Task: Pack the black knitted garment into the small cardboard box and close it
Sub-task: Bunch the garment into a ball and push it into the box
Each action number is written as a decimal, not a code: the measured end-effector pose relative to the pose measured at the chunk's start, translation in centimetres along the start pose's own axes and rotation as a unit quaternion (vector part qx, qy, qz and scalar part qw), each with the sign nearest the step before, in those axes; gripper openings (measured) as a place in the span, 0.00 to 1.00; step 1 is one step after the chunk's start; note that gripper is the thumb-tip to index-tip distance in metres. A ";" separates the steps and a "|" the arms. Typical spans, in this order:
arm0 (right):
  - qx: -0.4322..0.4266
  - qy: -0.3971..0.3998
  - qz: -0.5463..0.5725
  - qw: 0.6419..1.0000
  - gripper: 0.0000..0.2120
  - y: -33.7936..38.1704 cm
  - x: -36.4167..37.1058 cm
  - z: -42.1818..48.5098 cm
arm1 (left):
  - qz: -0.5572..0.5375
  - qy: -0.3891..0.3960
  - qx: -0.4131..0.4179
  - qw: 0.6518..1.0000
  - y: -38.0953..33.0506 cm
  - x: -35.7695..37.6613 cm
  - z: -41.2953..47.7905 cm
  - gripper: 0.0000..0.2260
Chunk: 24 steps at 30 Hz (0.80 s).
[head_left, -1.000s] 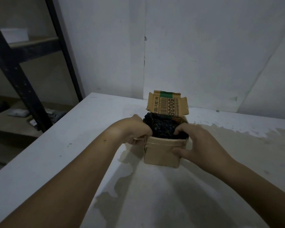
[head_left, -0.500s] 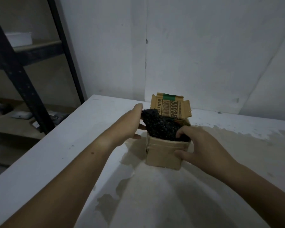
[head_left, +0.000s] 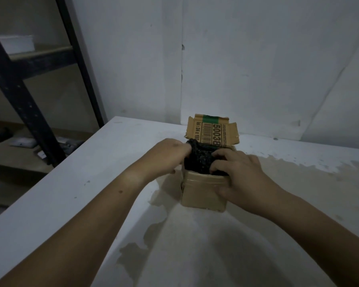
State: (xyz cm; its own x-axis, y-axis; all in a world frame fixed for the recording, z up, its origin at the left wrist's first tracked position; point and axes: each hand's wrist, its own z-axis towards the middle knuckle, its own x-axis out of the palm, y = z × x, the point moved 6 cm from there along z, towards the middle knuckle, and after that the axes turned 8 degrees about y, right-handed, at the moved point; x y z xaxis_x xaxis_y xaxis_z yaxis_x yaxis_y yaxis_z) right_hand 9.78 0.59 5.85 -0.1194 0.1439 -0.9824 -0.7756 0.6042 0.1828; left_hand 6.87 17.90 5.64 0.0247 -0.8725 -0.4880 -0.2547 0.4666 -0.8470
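A small cardboard box (head_left: pixel 199 193) stands on the white table (head_left: pixel 71 183), its printed lid flap (head_left: pixel 212 132) upright at the back. The black knitted garment (head_left: pixel 199 160) bulges out of the box's open top. My left hand (head_left: pixel 168 156) is at the box's left side, fingers curled into the garment's upper left corner. My right hand (head_left: pixel 240 177) lies over the box's right front corner, fingers curled down on the garment and thumb against the box's front wall.
A white wall (head_left: pixel 257 69) rises just behind the table. A dark metal shelving frame (head_left: pixel 15 96) stands at the left, with small items on its lower shelves. The table's paint is worn in a beige patch (head_left: pixel 195 245) near me.
My left hand went from an open palm beside the box to fingers dug into the garment's left corner. The right hand shifted higher over the garment. The camera view moved slightly.
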 end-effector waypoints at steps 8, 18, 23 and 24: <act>0.004 0.058 -0.015 0.998 0.15 0.8 0.4 0.1 | 0.047 0.005 -0.004 0.999 0.0 -0.4 0.4 0.13; -0.021 -0.051 0.154 0.986 0.21 0.1 -0.1 -0.7 | 0.089 -0.019 -0.042 0.995 0.3 0.0 1.7 0.08; -0.045 -0.005 0.128 0.991 0.23 1.0 -0.2 0.2 | 0.073 -0.002 -0.029 0.997 1.0 0.0 1.3 0.05; -0.041 0.014 0.094 0.995 0.22 1.2 0.1 0.3 | 0.063 0.010 -0.039 0.997 1.2 0.0 1.1 0.06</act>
State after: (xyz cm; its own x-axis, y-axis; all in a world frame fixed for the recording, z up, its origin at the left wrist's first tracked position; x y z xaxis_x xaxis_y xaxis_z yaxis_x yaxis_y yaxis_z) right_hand 9.01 1.60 5.96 -0.2836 0.2249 -0.9322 -0.7856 0.5030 0.3603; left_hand 7.62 18.64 4.41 -0.0315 -0.8106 -0.5848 -0.3291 0.5608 -0.7597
